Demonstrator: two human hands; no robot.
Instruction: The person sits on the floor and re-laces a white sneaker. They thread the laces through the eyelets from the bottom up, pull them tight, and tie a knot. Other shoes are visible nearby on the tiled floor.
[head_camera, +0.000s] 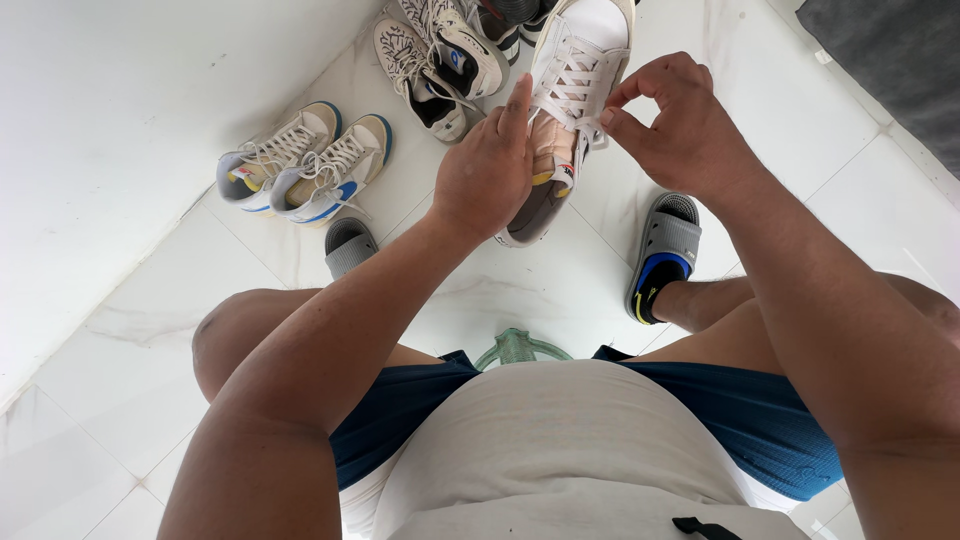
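I sit above a white tiled floor and hold a white high-top sneaker (575, 75) up in front of me, sole away and laces facing me. My left hand (487, 170) grips the sneaker by its heel and side. My right hand (680, 125) pinches a white lace near the sneaker's upper eyelets, between thumb and fingers. The sneaker's tongue and tan lining show between my hands.
A cream and blue pair of sneakers (305, 165) stands by the white wall (120, 120) at left. More patterned sneakers (440, 55) lie beyond. My feet wear grey slides (662, 255). A green plastic stool edge (517, 347) shows between my knees. A dark mat (890, 50) lies at top right.
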